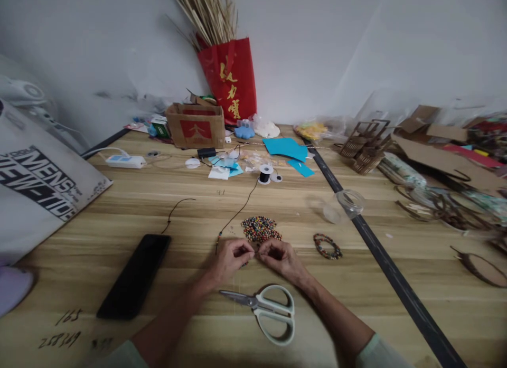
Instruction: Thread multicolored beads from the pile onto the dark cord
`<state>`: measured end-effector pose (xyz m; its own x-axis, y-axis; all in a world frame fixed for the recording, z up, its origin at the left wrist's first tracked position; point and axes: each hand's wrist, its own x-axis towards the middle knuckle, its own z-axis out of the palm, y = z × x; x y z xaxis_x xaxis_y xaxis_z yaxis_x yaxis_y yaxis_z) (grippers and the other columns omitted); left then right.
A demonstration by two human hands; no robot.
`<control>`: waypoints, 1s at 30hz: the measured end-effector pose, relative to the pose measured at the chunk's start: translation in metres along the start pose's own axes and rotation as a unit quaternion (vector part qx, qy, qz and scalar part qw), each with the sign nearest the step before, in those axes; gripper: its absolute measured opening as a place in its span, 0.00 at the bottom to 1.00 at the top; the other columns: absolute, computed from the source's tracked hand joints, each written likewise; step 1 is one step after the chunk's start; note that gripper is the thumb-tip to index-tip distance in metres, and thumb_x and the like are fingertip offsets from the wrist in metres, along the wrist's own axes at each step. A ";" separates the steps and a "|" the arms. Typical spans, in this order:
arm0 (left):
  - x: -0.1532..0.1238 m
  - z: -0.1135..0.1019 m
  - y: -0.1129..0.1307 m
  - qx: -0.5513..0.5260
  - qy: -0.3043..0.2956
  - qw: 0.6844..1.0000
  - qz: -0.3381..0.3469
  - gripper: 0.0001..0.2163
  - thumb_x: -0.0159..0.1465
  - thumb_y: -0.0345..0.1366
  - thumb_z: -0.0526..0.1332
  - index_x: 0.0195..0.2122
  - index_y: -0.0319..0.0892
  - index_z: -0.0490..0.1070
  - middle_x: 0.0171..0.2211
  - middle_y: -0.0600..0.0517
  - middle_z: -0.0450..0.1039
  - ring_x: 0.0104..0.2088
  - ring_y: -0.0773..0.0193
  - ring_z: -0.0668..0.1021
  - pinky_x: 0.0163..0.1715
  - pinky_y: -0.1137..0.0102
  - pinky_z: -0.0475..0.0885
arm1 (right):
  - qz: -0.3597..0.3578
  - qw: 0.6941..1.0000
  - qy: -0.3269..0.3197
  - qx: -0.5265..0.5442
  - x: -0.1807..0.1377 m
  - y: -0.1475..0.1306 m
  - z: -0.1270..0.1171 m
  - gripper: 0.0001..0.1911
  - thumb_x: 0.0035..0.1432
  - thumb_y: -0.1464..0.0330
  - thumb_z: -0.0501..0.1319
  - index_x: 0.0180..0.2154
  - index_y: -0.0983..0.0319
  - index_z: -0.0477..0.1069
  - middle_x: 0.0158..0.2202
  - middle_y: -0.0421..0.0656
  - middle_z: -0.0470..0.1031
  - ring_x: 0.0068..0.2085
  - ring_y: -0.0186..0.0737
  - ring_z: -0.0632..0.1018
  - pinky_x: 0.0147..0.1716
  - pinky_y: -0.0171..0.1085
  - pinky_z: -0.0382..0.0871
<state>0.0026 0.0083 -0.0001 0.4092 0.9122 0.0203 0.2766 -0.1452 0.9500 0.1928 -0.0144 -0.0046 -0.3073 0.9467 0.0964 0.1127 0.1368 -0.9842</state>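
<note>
Fingertips pinched, my left hand [232, 260] and my right hand [280, 257] meet just in front of a pile of small multicoloured beads [261, 228]. A thin dark bit of beading cord shows between the two pinches; its exact end is too small to make out. Black cord [242, 208] runs from a spool [265, 175] down to my left hand, with a few beads on it beside that hand. More beads peek out under the left fingers. Scissors [273, 312] with pale handles lie below my hands, blades pointing left. A finished-looking beaded bracelet [327, 246] rests to the right.
A black phone [134, 278] and a loose cord piece [174, 209] lie left. A clear round container [348, 203] stands right, near a dark strip [380, 252]. Blue sheets [285, 148], a cardboard box [196, 128] and a red bag [232, 83] are behind.
</note>
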 end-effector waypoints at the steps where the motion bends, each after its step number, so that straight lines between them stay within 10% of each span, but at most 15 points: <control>1: 0.000 0.000 -0.001 0.001 -0.001 1.000 0.000 0.06 0.55 0.33 0.61 0.24 0.37 0.73 0.22 0.51 0.71 0.24 0.67 0.72 0.26 0.75 0.65 | 0.002 1.000 0.001 0.001 0.000 0.001 0.000 0.14 0.54 0.59 0.63 0.31 0.64 0.70 0.26 0.40 0.70 0.26 0.32 0.69 0.26 0.31 0.62; 30: -0.001 0.003 -0.006 -0.007 -0.009 1.000 0.007 0.04 0.53 0.30 0.61 0.25 0.39 0.75 0.23 0.51 0.74 0.26 0.65 0.74 0.28 0.75 0.67 | 0.021 1.000 -0.006 0.021 0.000 0.002 -0.001 0.15 0.54 0.56 0.64 0.32 0.63 0.72 0.28 0.42 0.74 0.30 0.35 0.73 0.31 0.33 0.67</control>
<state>0.0031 0.0073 -0.0071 0.4282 0.9033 0.0283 0.2593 -0.1528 0.9536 0.1939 -0.0141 -0.0064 -0.3152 0.9475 0.0527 0.0863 0.0839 -0.9927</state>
